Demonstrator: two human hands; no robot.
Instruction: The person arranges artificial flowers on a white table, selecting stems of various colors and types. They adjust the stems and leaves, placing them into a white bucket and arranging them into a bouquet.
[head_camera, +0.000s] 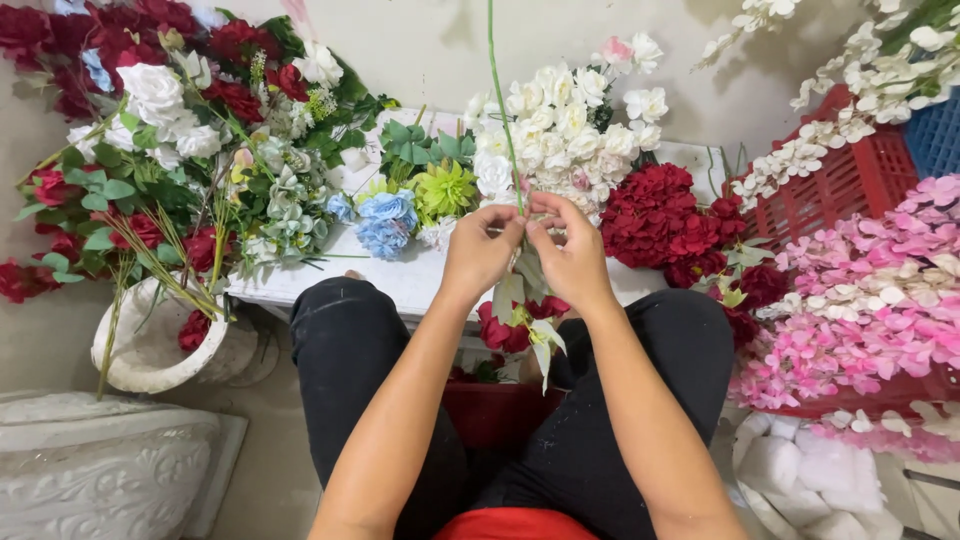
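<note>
- Green stem (503, 110) upright between your knees, red rose head (503, 330) hanging low, over the white table (400, 280).
- Your left hand (478, 255) and right hand (572, 258) pinch it together, fingertips touching.
- Step, likely: working the stem mid-length; next calls for firm grip.

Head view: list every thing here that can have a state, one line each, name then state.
left hand: closed, pinching the green stem
right hand: closed, pinching the green stem
green stem: upright, held between both hands
red flower: hanging below the hands, over the lap
white urn: tipped on its side
red crate: tilted, holding white blossom sprays
blue flower: lying on the white board
</note>
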